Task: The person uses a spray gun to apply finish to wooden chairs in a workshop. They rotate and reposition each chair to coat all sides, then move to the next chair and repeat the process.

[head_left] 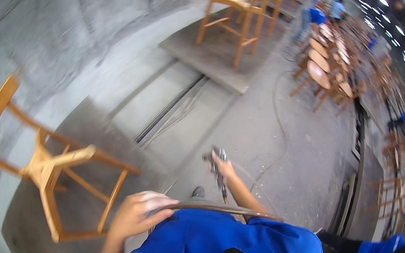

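So this is a big chair workshop. The person's right hand (221,166) is wrapped tight around a spray gun (216,168), held out in front at arm's length with the nozzle end angled down toward the floor. My read is it's kept out there so it stays off the blue shirt. The left hand (135,216) is curled closed around a thin hose (223,210), which arcs across the chest toward the gun side. Looks to me like the hose is gathered up so it doesn't drag or catch on anything.

Off to the person's left, a bare wooden chair (47,161) lies tipped on a dark grey platform (99,127). It seems to be on its side with the legs and underside facing out, probably so those parts can be reached. It's well apart from both hands.

Further back, tall stools (234,21) stand upright on a second platform (215,55), and rows of chairs (325,75) run down the right side. A few other people (314,16) in blue are working far away; the picture's too blurry to say more.
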